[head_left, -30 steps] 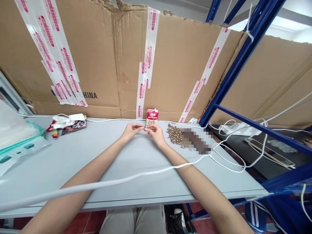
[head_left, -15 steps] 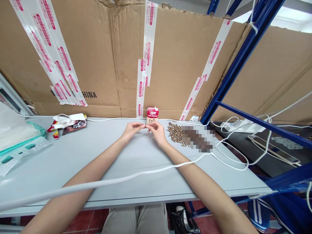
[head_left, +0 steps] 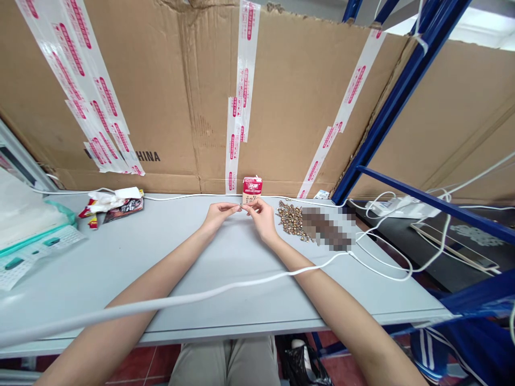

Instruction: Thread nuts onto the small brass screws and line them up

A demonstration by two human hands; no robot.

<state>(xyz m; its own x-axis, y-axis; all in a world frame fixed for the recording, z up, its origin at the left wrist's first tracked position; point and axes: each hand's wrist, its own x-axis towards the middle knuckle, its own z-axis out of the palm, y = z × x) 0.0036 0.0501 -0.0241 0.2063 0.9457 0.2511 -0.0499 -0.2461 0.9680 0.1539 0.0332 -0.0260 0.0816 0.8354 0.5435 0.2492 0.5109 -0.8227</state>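
Observation:
My left hand [head_left: 217,215] and my right hand [head_left: 261,217] meet above the grey table [head_left: 225,284], fingertips pinched together around one tiny piece. That piece is too small to name and mostly hidden by the fingers. Directly behind my hands stands a small red and cream carton [head_left: 252,186], its lower part covered by the right hand. A heap of small brass-coloured metal pieces [head_left: 292,219] lies just right of my right hand. Against the heap sits a brown blurred patch [head_left: 328,228] whose content I cannot make out.
A white cable [head_left: 225,290] crosses in front, over both forearms. Wrappers and tissue [head_left: 115,202] lie at left, near a plastic bag [head_left: 28,214]. Taped cardboard [head_left: 161,96] walls the back. A blue metal frame [head_left: 386,112] and a power strip [head_left: 402,206] stand right.
Both hands stay in nearly the same place, still pinched together. The view has shifted very slightly; nothing else has visibly moved.

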